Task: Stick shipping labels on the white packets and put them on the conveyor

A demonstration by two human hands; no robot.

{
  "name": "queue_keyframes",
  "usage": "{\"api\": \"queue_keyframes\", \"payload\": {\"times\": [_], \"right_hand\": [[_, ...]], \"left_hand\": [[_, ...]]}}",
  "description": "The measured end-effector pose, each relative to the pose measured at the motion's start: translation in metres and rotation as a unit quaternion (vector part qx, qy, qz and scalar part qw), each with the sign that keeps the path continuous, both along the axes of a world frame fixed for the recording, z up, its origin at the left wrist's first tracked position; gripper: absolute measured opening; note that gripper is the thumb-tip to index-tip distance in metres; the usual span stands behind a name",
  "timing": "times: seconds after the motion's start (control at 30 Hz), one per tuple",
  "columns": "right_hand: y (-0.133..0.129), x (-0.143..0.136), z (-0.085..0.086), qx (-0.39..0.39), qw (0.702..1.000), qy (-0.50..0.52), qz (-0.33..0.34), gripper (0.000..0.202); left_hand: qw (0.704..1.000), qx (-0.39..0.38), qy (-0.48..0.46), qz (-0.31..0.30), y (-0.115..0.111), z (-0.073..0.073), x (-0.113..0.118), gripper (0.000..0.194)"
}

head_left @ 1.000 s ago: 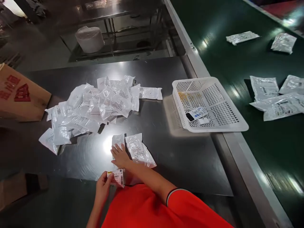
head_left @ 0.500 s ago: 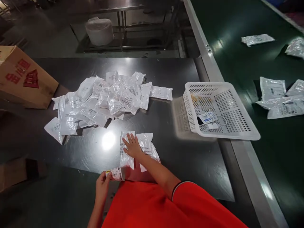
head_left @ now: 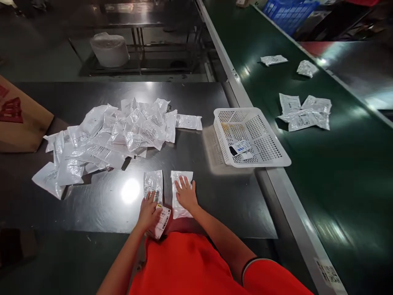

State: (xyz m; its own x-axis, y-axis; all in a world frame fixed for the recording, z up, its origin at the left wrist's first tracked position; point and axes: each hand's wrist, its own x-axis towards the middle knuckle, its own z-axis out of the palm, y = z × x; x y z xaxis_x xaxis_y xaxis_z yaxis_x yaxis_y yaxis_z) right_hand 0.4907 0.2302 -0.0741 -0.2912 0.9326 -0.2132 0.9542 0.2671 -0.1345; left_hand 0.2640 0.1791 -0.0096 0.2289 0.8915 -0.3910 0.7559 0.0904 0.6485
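Note:
My left hand (head_left: 150,213) holds a printed shipping label (head_left: 163,218) by its thumb side, near the table's front edge. Its other fingers reach onto the lower part of a white plastic mailer bag (head_left: 153,180), which lies flat with small print on it. To the right, my right hand (head_left: 186,194) rests open, fingers spread, on a second white mailer bag (head_left: 181,213). A narrow strip of table separates these two bags. Beyond them is a heap of similar white bags (head_left: 135,127), piled at the left and middle of the metal table (head_left: 211,209).
A white perforated basket (head_left: 270,159) holding a badge-like card and cord sits across the table's right edge. Past it runs a green conveyor belt (head_left: 307,172) carrying several bags (head_left: 307,116). A cardboard box (head_left: 27,119) stands at the left.
My left hand has moved up and right with the label, onto the left bag. My right hand has shifted from the left bag to the right one. The view has turned right.

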Motion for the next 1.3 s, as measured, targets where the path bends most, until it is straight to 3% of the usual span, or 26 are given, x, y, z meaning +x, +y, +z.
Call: {"api": "queue_keyframes", "payload": {"times": [0.13,0.23,0.3,0.4,0.5,0.6,0.67,0.73,0.83,0.9,0.97,1.03,1.1,1.2,1.3], "right_hand": [[0.008,-0.035,-0.002,0.02,0.998,0.034,0.044,0.061],[0.002,-0.053,-0.011,0.061,0.994,0.087,-0.027,0.05],[-0.002,-0.062,-0.016,0.079,0.985,0.134,-0.08,0.044],[0.017,-0.068,-0.016,0.096,0.966,0.228,-0.079,0.043],[0.087,-0.063,-0.006,0.126,0.934,0.305,-0.138,0.046],[0.191,-0.052,0.005,0.079,0.869,0.352,-0.338,0.051],[0.253,-0.047,0.009,0.016,0.836,0.363,-0.411,0.052],[0.294,-0.043,0.011,-0.019,0.829,0.376,-0.413,0.042],[0.309,-0.03,0.015,-0.023,0.832,0.404,-0.381,0.02],[0.293,-0.009,0.022,-0.002,0.83,0.419,-0.369,0.02],[0.257,0.022,0.033,0.045,0.825,0.44,-0.351,0.031],[0.204,0.056,0.042,0.106,0.83,0.46,-0.296,0.041],[0.137,0.082,0.044,0.142,0.862,0.444,-0.197,0.044],[0.034,0.092,0.032,0.077,0.936,0.343,-0.025,0.039],[-0.036,0.077,0.015,-0.024,0.955,0.262,0.134,0.032]], "left_hand": [[0.994,-0.07,0.053,-0.071,0.008,-0.02,0.018,0.01],[0.989,-0.083,0.069,-0.101,-0.001,-0.025,0.031,0.007],[0.989,-0.078,0.085,-0.092,-0.006,-0.025,0.036,0.007],[0.991,-0.074,0.095,-0.06,-0.009,-0.025,0.032,0.013],[0.993,-0.063,0.093,-0.033,-0.01,-0.029,0.015,0.021],[0.993,-0.062,0.092,-0.024,-0.01,-0.038,0.004,0.026],[0.993,-0.068,0.087,-0.044,-0.01,-0.047,0.006,0.032],[0.99,-0.084,0.077,-0.078,-0.01,-0.057,0.017,0.037],[0.986,-0.123,0.055,-0.103,-0.008,-0.062,0.037,0.035],[0.983,-0.148,0.049,-0.092,-0.005,-0.056,0.045,0.031],[0.983,-0.164,0.041,-0.073,0.001,-0.045,0.046,0.024],[0.983,-0.174,0.01,-0.056,0.007,-0.034,0.042,0.022],[0.982,-0.182,-0.027,-0.046,0.012,-0.026,0.037,0.022],[0.984,-0.166,-0.043,-0.041,0.013,-0.02,0.032,0.026],[0.99,-0.13,-0.015,-0.061,0.01,-0.015,0.035,0.028]]}}
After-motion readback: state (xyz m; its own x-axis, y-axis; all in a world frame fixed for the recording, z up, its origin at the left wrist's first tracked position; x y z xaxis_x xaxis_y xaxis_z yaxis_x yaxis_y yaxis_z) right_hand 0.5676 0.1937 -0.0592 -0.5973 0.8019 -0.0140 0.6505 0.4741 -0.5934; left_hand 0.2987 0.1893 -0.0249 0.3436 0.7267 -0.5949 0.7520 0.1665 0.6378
